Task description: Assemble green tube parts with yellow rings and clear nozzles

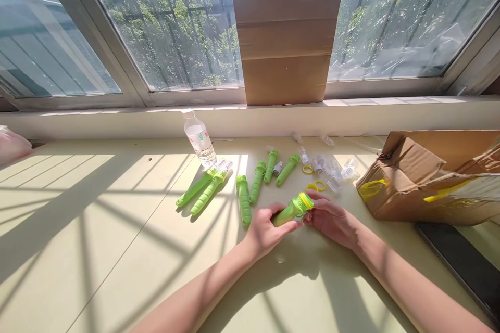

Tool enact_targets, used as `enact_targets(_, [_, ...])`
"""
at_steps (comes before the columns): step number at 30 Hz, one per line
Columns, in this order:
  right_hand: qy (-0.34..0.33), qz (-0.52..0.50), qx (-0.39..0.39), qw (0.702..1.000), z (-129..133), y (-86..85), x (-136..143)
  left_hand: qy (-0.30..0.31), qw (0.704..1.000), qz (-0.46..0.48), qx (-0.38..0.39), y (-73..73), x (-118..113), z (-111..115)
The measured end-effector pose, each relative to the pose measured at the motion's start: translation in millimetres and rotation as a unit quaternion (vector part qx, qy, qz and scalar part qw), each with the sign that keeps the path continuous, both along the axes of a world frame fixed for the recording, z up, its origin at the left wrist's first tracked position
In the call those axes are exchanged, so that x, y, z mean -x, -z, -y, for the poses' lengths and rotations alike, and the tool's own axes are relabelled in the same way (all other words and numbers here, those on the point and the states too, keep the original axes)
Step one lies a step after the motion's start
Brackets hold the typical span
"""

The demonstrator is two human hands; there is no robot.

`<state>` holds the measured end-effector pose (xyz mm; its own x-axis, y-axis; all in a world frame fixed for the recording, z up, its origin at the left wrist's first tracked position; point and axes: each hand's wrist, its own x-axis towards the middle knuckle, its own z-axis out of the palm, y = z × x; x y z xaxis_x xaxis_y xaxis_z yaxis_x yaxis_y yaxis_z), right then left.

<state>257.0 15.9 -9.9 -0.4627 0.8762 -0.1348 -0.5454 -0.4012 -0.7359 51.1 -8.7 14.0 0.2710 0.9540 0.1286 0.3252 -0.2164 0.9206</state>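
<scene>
A green ribbed tube (288, 214) with a yellow ring (305, 201) around its wide end is in my left hand (266, 230), whose fingers wrap round its narrow part. My right hand (331, 219) is at the ringed end, its fingertips against it; part of its grip is hidden behind the tube. Several similar green tubes (242, 200) lie on the table beyond my hands. Two of them (209, 195), at the left, have clear caps at their ends. Loose yellow rings (320, 186) and several clear plastic pieces (334, 179) lie beyond my right hand.
A bottle with clear liquid (200, 140) stands at the back of the table (97, 250). On the right are an open cardboard box (425, 203) and a dark flat object (457, 265). A pinkish bag (12, 144) sits at the far left. Windows rise behind.
</scene>
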Motion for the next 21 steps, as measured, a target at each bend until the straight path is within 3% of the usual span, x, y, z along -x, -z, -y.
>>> enact_targets(5, [-0.006, -0.004, -0.008, 1.000, -0.2, -0.2, 0.3, -0.065, 0.997, 0.022, -0.039, 2.3, -2.0, 2.6])
enact_targets(12, [-0.004, -0.013, -0.006, 1.000, -1.6, 4.4, -1.6, -0.096, 0.993, -0.018, -0.059, 1.6, -2.9, 5.8])
enact_targets(21, [-0.006, 0.010, -0.005, 1.000, 0.8, 1.0, -1.3, -0.044, 0.998, -0.012, -0.052, 4.6, 0.8, 2.5])
